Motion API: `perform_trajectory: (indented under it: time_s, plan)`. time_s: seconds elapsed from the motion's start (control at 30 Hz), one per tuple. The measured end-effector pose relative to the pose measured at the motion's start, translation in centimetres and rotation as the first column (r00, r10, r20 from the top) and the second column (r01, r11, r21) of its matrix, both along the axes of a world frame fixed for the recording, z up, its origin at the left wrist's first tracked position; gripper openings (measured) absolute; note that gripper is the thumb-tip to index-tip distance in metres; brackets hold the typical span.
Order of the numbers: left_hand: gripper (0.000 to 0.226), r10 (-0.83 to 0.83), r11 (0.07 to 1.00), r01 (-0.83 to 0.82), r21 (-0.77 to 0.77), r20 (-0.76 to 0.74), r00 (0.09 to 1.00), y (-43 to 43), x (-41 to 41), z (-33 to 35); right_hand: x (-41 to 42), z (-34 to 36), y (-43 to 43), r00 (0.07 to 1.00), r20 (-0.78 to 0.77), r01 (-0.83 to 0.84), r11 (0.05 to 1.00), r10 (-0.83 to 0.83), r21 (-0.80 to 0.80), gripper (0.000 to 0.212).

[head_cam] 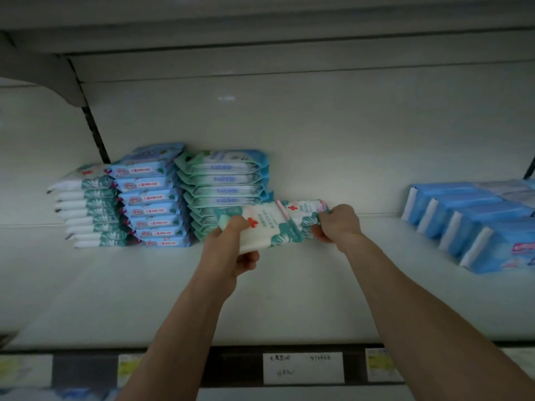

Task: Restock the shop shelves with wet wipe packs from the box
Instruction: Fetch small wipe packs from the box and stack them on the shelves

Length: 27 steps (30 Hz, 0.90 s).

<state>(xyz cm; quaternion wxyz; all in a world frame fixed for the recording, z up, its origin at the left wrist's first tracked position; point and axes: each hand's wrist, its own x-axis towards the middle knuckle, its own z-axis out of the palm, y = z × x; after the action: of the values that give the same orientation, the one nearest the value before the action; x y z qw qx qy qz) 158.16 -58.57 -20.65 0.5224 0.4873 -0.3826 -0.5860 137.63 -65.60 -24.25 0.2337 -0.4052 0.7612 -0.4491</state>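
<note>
Two bare forearms reach up from below over the shelf's front edge, where one white handwritten price label (pixel 303 367) sits between yellowish tags too blurred to read.

The left hand (pixel 231 250) has its fingers and thumb curled round the near end of a white wet wipe pack (pixel 269 227) printed with teal leaves and a red cross. The right hand (pixel 335 224) is clenched round the right end of a second pack of the same design (pixel 304 211). Both packs meet end to end between the hands, over the white shelf (pixel 289 299); whether they rest on it I cannot tell.

Three stacks stand side by side behind and to the left. The green stack (pixel 225 179) is just beside the held packs, its lower packs partly hidden by them. Next comes a blue stack (pixel 150 198) of about eight, then a white-and-teal stack (pixel 89 212) of eight.

Well apart on the right, four blue packs (pixel 477 224) lean in a row, with more behind them that are too blurred to count.
</note>
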Motion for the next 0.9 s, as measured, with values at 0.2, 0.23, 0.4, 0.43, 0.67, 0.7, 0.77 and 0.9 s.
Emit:
perform_trajectory:
  time_s: [0.2,0.23,0.4,0.43,0.67,0.7,0.77,0.9]
  plan:
    - [0.017,-0.202,0.979,0.202,0.003,0.037,0.979,-0.6,-2.9,1.3,-1.7,2.0,1.5,0.963,-0.270,0.002,0.997,0.019,0.077,0.039]
    - [0.017,-0.223,0.975,0.223,0.007,0.052,0.973,-0.9,-3.4,1.7,-1.9,2.8,2.1,0.980,-0.196,-0.009,1.000,0.014,0.026,0.037]
    - [0.011,-0.293,0.955,0.287,0.078,0.090,0.952,-2.8,-5.8,2.8,-1.9,6.5,5.6,0.866,0.430,-0.276,0.961,0.255,-0.013,0.031]
    - [0.012,-0.285,0.956,0.277,0.091,0.091,0.954,-3.3,-6.0,3.0,-1.9,6.6,5.8,0.857,0.431,-0.303,0.953,0.282,-0.019,0.024]
    - [0.021,0.290,0.866,0.362,-0.346,0.936,0.202,-5.0,-4.5,4.9,-2.5,5.9,3.6,0.872,0.454,-0.137,0.982,0.183,-0.132,0.013]
    - [0.020,0.404,0.813,0.439,-0.383,0.914,0.049,-4.9,-4.6,5.4,-2.2,5.7,3.2,0.879,0.441,-0.140,0.982,0.183,-0.128,0.012]
    - [0.018,0.578,0.698,0.625,-0.350,0.790,-0.204,-5.2,-5.2,6.1,-1.6,5.4,2.4,0.892,0.413,-0.150,0.982,0.183,-0.112,0.012]
    - [0.016,0.606,0.641,0.767,-0.023,0.629,-0.487,-6.7,-6.2,6.8,-1.1,5.0,0.8,0.960,0.243,-0.132,0.990,0.141,-0.054,0.017]
